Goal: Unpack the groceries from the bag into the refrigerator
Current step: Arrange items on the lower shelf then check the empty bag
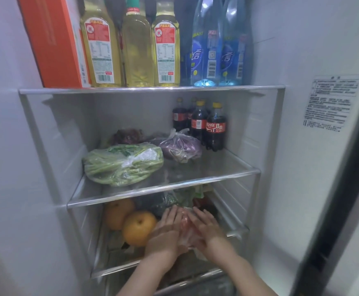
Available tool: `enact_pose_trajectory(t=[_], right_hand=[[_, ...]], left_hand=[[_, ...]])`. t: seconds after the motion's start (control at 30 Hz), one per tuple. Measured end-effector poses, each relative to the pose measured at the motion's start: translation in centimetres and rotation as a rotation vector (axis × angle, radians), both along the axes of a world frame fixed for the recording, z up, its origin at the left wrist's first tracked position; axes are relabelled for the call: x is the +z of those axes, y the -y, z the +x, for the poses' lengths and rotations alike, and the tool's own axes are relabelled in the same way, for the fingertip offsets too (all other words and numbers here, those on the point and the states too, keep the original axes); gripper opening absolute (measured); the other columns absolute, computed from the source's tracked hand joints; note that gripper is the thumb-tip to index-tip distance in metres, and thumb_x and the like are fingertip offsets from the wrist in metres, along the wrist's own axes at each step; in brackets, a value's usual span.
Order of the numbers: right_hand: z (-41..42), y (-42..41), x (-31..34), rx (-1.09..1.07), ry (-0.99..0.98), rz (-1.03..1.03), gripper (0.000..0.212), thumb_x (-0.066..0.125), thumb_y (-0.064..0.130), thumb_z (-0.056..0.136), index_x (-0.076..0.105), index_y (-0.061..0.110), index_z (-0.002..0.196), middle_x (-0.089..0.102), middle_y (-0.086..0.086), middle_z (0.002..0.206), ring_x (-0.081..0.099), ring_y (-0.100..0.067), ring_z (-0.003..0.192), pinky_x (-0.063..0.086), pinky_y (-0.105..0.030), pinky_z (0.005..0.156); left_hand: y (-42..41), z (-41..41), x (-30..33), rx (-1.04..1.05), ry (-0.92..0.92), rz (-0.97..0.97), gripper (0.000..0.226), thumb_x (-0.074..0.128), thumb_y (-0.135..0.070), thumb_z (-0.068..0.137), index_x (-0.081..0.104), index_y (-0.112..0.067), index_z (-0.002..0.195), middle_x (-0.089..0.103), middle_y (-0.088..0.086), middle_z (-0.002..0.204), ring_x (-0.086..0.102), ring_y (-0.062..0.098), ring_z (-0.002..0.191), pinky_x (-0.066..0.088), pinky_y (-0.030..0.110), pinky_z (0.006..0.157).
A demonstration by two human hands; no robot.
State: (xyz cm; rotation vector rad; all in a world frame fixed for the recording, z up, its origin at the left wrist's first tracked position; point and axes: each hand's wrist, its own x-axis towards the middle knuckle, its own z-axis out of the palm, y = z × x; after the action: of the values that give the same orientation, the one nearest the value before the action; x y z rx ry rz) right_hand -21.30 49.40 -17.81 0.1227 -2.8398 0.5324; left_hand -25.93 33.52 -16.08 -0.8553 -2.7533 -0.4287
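Together the straight fingers of the left hand (167, 228) and right hand (206, 226) press on either side of a clear plastic packet (186, 228) with something reddish inside, apparently sliding it onto the lowest shelf (114, 269) just beside two pears (139, 228), below the bagged green beans (123, 164)

The front right of the clear glass middle shelf (227, 167) is left bare. Its left side is blocked by a clear plastic bag of green beans (123, 164), its back by dark cola bottles (204, 124). Lower down, the left is filled by two round yellow-brown pears (139, 227).
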Motion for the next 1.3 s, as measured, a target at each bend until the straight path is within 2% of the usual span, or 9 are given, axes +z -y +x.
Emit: enact_pose_trajectory(t=[0.07, 0.2, 0.37, 0.53, 0.73, 0.83, 0.9, 1.17, 1.3], right_hand=[[0.3, 0.6, -0.3, -0.002, -0.035, 0.051, 0.071, 0.030, 0.048, 0.082, 0.006, 0.041, 0.149, 0.004, 0.019, 0.158, 0.000, -0.013, 0.146, 0.020, -0.038, 0.117], [-0.2, 2.2, -0.9, -0.113, -0.024, 0.085, 0.078, 0.037, 0.053, 0.074, 0.030, 0.024, 0.146, 0.036, 0.012, 0.150, 0.034, -0.017, 0.138, 0.042, -0.038, 0.101], [-1.9, 3.0, -0.6, -0.139, -0.086, 0.079, 0.063, 0.040, 0.044, 0.070, 0.044, 0.021, 0.129, 0.062, 0.008, 0.127, 0.062, -0.017, 0.112, 0.053, -0.036, 0.083], [-3.8, 3.0, -1.1, -0.174, -0.073, 0.004, 0.053, 0.038, 0.042, 0.073, 0.043, 0.025, 0.123, 0.069, 0.011, 0.114, 0.068, -0.011, 0.098, 0.055, -0.032, 0.077], [-2.5, 2.0, -1.3, -0.237, -0.081, 0.053, 0.080, 0.039, 0.053, 0.056, 0.041, 0.032, 0.133, 0.056, 0.009, 0.133, 0.050, -0.014, 0.120, 0.055, -0.041, 0.076], [0.6, 1.8, -1.8, -0.166, -0.181, -0.035, 0.085, 0.047, 0.050, 0.064, 0.032, 0.026, 0.144, 0.040, -0.001, 0.148, 0.040, -0.023, 0.133, 0.049, -0.044, 0.094], [3.2, 2.3, -2.8, -0.160, -0.272, -0.096, 0.087, 0.050, 0.048, 0.070, 0.021, 0.025, 0.149, 0.036, -0.005, 0.151, 0.041, -0.029, 0.133, 0.043, -0.045, 0.102], [16.0, 7.6, -6.8, -0.184, -0.343, -0.092, 0.099, 0.063, 0.045, 0.076, 0.001, 0.032, 0.151, 0.020, 0.001, 0.156, 0.040, -0.032, 0.134, 0.046, -0.048, 0.098], [22.8, 13.1, -9.2, -0.271, -0.269, -0.096, 0.093, 0.071, 0.032, 0.081, 0.011, 0.027, 0.151, 0.026, -0.005, 0.155, 0.032, -0.030, 0.139, 0.043, -0.048, 0.101]], left_hand=[[0.0, -0.8, -1.8, 0.005, -0.050, 0.031, 0.056, 0.041, -0.046, 0.085, 0.055, -0.018, 0.131, 0.040, -0.006, 0.141, 0.057, 0.016, 0.121, 0.050, 0.027, 0.091], [-0.4, -1.1, -2.2, 0.006, 0.004, -0.002, 0.054, 0.022, -0.038, 0.098, 0.064, -0.014, 0.123, 0.061, 0.006, 0.129, 0.063, 0.022, 0.113, 0.053, 0.030, 0.085], [-1.1, -2.6, -3.9, -0.029, -0.069, 0.050, 0.076, 0.037, -0.028, 0.080, 0.014, -0.010, 0.150, 0.016, 0.010, 0.157, 0.019, 0.024, 0.143, 0.010, 0.025, 0.110], [-2.1, -6.1, -5.4, -0.014, -0.148, 0.028, 0.085, 0.036, -0.032, 0.079, -0.003, -0.011, 0.151, -0.011, 0.009, 0.159, -0.013, 0.020, 0.146, 0.024, 0.033, 0.102], [-1.6, -3.7, -4.0, 0.017, -0.135, -0.023, 0.074, 0.036, -0.034, 0.081, 0.014, -0.018, 0.151, -0.009, 0.004, 0.160, 0.003, 0.023, 0.146, -0.004, 0.035, 0.116], [-0.9, 0.5, -3.1, 0.056, -0.240, 0.002, 0.048, 0.036, -0.035, 0.089, 0.040, -0.020, 0.135, 0.023, 0.010, 0.155, 0.042, 0.028, 0.131, 0.020, 0.041, 0.112], [0.3, 4.0, -2.3, 0.042, -0.237, 0.049, 0.070, 0.059, -0.034, 0.074, 0.041, -0.020, 0.140, 0.039, 0.010, 0.148, 0.050, 0.028, 0.128, 0.043, 0.040, 0.102], [7.8, 16.2, -6.1, -0.036, 0.075, 0.112, 0.102, 0.077, -0.042, 0.047, 0.041, -0.024, 0.140, 0.030, 0.004, 0.154, 0.037, 0.024, 0.137, 0.047, 0.035, 0.099], [14.3, 22.2, -10.0, -0.164, 0.159, 0.245, 0.085, 0.064, -0.036, 0.079, 0.019, -0.026, 0.150, -0.008, -0.005, 0.157, -0.008, 0.016, 0.145, 0.006, 0.026, 0.115]])
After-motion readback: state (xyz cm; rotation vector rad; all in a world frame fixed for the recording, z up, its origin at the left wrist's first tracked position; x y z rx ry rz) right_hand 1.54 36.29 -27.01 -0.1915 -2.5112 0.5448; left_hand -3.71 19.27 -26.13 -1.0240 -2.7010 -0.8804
